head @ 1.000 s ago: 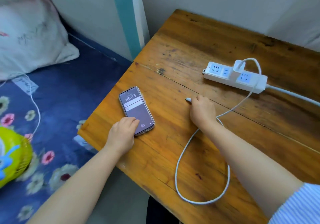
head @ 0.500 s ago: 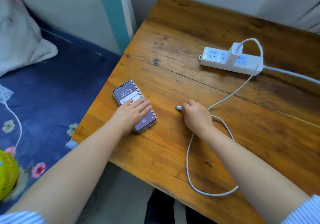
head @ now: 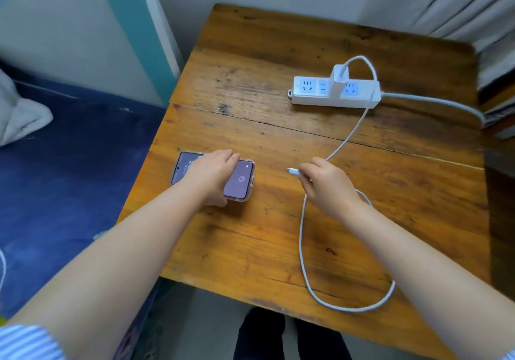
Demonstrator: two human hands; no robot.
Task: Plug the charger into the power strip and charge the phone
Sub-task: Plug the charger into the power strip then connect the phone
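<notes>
Head view, the only one. Worn orange-brown plank table [head: 278, 234] beside a bed with a dark blue cover [head: 69, 164]. White rectangular power strip [head: 334, 92] lies toward the far side, its thick grey lead [head: 434, 101] running off right. Small white charger block [head: 338, 79] stands plugged in between the blue-faced sockets, so that half of the job reads as done. Thin white charging cable [head: 303, 248] arcs out of the block's top, drops past the strip, passes through the right hand, then loops wide near the front table edge; slack looks ample for the reach. Right hand [head: 328, 184] pinches the cable just behind its small silver-tipped plug [head: 292, 170], tip pointing left at the phone, presumably lined up for insertion. Left hand [head: 211, 175] clamps from above across the flat phone with dark lit screen in a clear case [head: 239, 178], fingers over the far edge, thumb on the near one, likely to brace it against the push. Phone lies crosswise, short end facing the plug, a clear gap between them. Port itself not visible; screen text under the hand unreadable; whether the phone is lifted or resting, cannot tell. Pale pillow [head: 22, 120] cut off at left.
</notes>
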